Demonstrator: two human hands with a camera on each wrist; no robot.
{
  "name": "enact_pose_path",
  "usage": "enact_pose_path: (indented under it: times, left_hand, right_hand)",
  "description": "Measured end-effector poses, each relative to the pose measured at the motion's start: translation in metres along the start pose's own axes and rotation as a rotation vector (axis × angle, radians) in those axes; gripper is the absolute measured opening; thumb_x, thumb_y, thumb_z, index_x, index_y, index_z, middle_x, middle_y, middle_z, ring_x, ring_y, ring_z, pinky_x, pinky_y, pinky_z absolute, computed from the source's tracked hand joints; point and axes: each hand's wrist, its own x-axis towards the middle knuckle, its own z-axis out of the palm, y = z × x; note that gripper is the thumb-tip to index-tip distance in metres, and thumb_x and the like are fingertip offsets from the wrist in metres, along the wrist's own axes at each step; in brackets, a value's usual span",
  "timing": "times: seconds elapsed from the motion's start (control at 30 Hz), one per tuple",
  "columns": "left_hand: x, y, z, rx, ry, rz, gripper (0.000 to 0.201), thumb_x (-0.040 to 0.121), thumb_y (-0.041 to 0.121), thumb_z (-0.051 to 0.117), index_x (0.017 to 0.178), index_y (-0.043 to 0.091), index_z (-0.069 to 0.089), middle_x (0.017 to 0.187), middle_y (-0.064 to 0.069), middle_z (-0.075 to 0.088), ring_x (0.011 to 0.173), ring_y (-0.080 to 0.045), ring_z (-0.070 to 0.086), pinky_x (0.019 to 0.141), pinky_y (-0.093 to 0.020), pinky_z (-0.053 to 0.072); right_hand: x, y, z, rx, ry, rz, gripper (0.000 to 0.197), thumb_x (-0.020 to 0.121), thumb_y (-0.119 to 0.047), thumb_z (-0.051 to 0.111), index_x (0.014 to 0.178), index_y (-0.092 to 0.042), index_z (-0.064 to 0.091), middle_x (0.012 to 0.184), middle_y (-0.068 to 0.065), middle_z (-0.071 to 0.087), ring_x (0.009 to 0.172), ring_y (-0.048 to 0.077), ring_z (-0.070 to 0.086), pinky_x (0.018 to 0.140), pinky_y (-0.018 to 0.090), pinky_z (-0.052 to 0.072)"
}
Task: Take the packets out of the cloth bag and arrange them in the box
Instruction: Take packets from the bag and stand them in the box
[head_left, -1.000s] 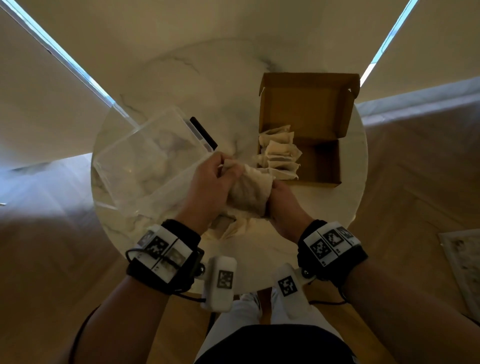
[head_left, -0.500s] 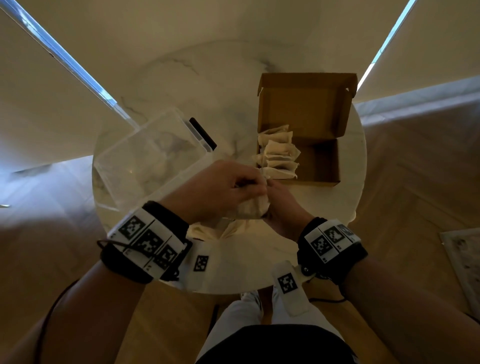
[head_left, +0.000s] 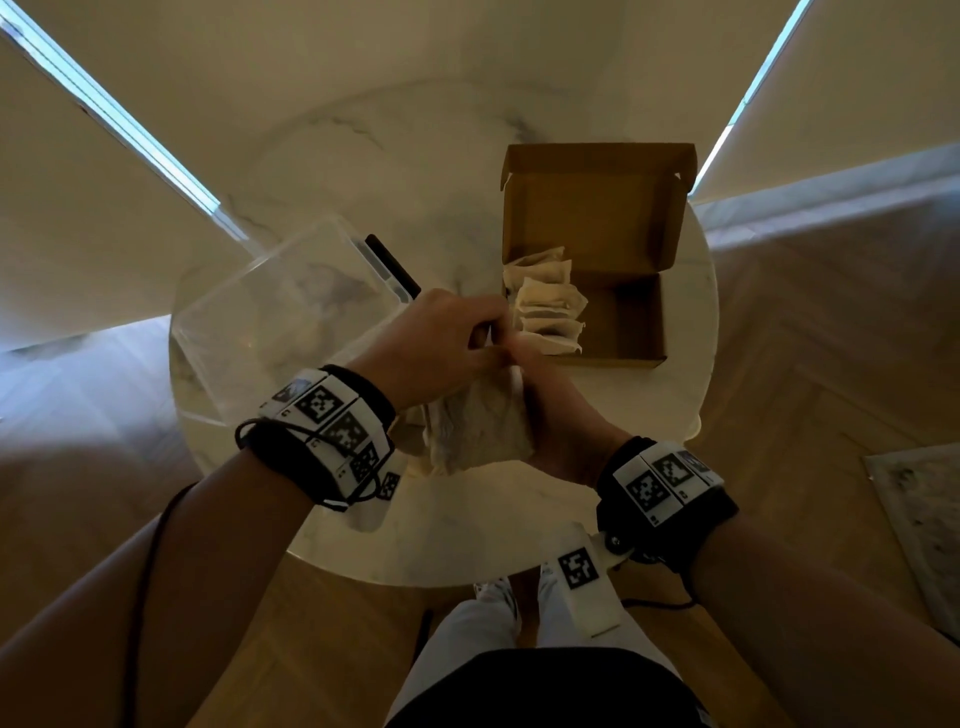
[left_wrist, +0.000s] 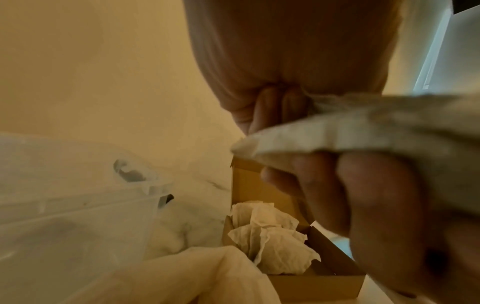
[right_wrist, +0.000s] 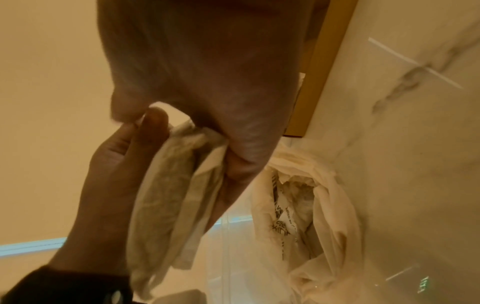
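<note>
Both my hands hold a bundle of cream packets (head_left: 478, 431) upright just in front of the cardboard box (head_left: 628, 332). My left hand (head_left: 488, 332) pinches the bundle's top edge from above. Beside it, my right hand (head_left: 519, 358) grips the bundle from the right and below. In the right wrist view the packets (right_wrist: 166, 185) hang between the two hands. The sheer cloth bag (right_wrist: 311, 205) lies open-mouthed on the table beneath them, with a printed label inside. Several packets (head_left: 545, 312) stand in a row in the box's left half, and its lid (head_left: 592, 218) stands open.
A clear plastic container (head_left: 280, 317) sits left of the hands, with a black strip (head_left: 392, 265) along its far side. All of this rests on a small round marble table (head_left: 374, 156), whose near edge lies just behind my wrists. The box's right half shows bare cardboard.
My left hand swung over the top of the bundle to meet the right hand. The bundle now stands upright between both hands, a little closer to the box.
</note>
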Motion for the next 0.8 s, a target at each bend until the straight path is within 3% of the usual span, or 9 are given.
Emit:
enact_pose_path:
  times: [0.1, 0.2, 0.3, 0.4, 0.5, 0.6, 0.67, 0.7, 0.8]
  left_hand:
    - [0.003, -0.001, 0.003, -0.150, 0.091, -0.071, 0.015, 0.084, 0.038, 0.064, 0.084, 0.023, 0.062, 0.065, 0.010, 0.054, 0.062, -0.011, 0.053, 0.064, -0.022, 0.046]
    - [0.003, -0.002, 0.006, -0.268, 0.242, -0.114, 0.020, 0.088, 0.036, 0.064, 0.084, 0.017, 0.063, 0.065, 0.006, 0.055, 0.059, -0.008, 0.051, 0.059, -0.018, 0.043]
    - [-0.002, -0.011, 0.006, -0.367, 0.324, -0.208, 0.020, 0.090, 0.035, 0.062, 0.085, 0.015, 0.062, 0.072, -0.005, 0.062, 0.064, -0.018, 0.059, 0.064, -0.028, 0.049]
    - [-0.017, -0.031, 0.005, -0.441, 0.433, -0.389, 0.020, 0.093, 0.030, 0.059, 0.081, 0.013, 0.061, 0.067, -0.001, 0.060, 0.054, -0.006, 0.052, 0.059, -0.023, 0.045]
    - [-0.043, -0.055, 0.016, -0.325, 0.258, -0.605, 0.019, 0.093, 0.025, 0.057, 0.082, 0.011, 0.063, 0.070, -0.002, 0.063, 0.060, -0.009, 0.055, 0.059, -0.024, 0.043]
    - [-0.059, -0.057, 0.040, -0.053, -0.119, -0.580, 0.018, 0.093, 0.019, 0.052, 0.082, 0.009, 0.063, 0.080, -0.004, 0.063, 0.078, -0.024, 0.061, 0.063, -0.024, 0.045]
    - [-0.062, -0.052, 0.059, 0.012, -0.168, -0.553, 0.011, 0.093, 0.021, 0.053, 0.089, 0.017, 0.062, 0.087, 0.005, 0.060, 0.083, -0.018, 0.058, 0.062, -0.014, 0.039]
    - [-0.062, -0.052, 0.068, 0.065, -0.143, -0.528, 0.013, 0.093, 0.025, 0.054, 0.100, 0.020, 0.064, 0.097, 0.006, 0.061, 0.091, -0.017, 0.057, 0.069, -0.014, 0.039]
    - [-0.054, -0.060, 0.094, 0.215, -0.083, -0.398, 0.031, 0.094, 0.038, 0.051, 0.119, 0.024, 0.060, 0.114, 0.002, 0.065, 0.102, -0.021, 0.060, 0.086, -0.031, 0.048]
  right_hand:
    - [0.000, 0.005, -0.005, -0.029, -0.072, -0.013, 0.037, 0.102, -0.033, 0.040, 0.131, -0.014, 0.053, 0.123, 0.008, 0.066, 0.112, 0.022, 0.064, 0.094, 0.038, 0.053]
    - [0.004, 0.009, -0.007, -0.078, -0.048, -0.028, 0.026, 0.100, -0.020, 0.048, 0.122, -0.011, 0.059, 0.117, 0.010, 0.068, 0.104, 0.022, 0.067, 0.091, 0.036, 0.055]
    - [0.009, 0.013, -0.010, -0.150, 0.016, -0.069, 0.025, 0.100, -0.019, 0.049, 0.119, -0.008, 0.062, 0.112, 0.013, 0.070, 0.104, 0.027, 0.067, 0.093, 0.041, 0.053]
    - [0.013, 0.012, -0.016, -0.199, 0.155, -0.091, 0.028, 0.099, -0.022, 0.053, 0.120, -0.006, 0.062, 0.117, 0.018, 0.068, 0.108, 0.034, 0.066, 0.093, 0.049, 0.052]
    - [0.016, 0.008, -0.028, -0.181, 0.226, -0.116, 0.027, 0.098, -0.028, 0.054, 0.118, -0.013, 0.063, 0.113, 0.010, 0.072, 0.105, 0.028, 0.068, 0.087, 0.046, 0.057]
    - [0.020, 0.007, -0.038, -0.090, 0.264, -0.099, 0.033, 0.098, -0.034, 0.054, 0.125, -0.016, 0.059, 0.121, 0.009, 0.069, 0.111, 0.026, 0.066, 0.093, 0.048, 0.054]
    - [0.023, 0.006, -0.040, -0.065, 0.292, -0.102, 0.025, 0.098, -0.029, 0.054, 0.120, -0.018, 0.061, 0.122, 0.008, 0.068, 0.111, 0.024, 0.066, 0.094, 0.047, 0.054]
    - [0.024, 0.007, -0.040, -0.064, 0.304, -0.102, 0.024, 0.098, -0.027, 0.054, 0.118, -0.017, 0.061, 0.122, 0.009, 0.069, 0.111, 0.024, 0.067, 0.093, 0.046, 0.054]
    - [0.027, 0.009, -0.040, -0.096, 0.333, -0.103, 0.030, 0.097, -0.026, 0.057, 0.124, -0.014, 0.060, 0.119, 0.008, 0.069, 0.109, 0.025, 0.067, 0.088, 0.046, 0.057]
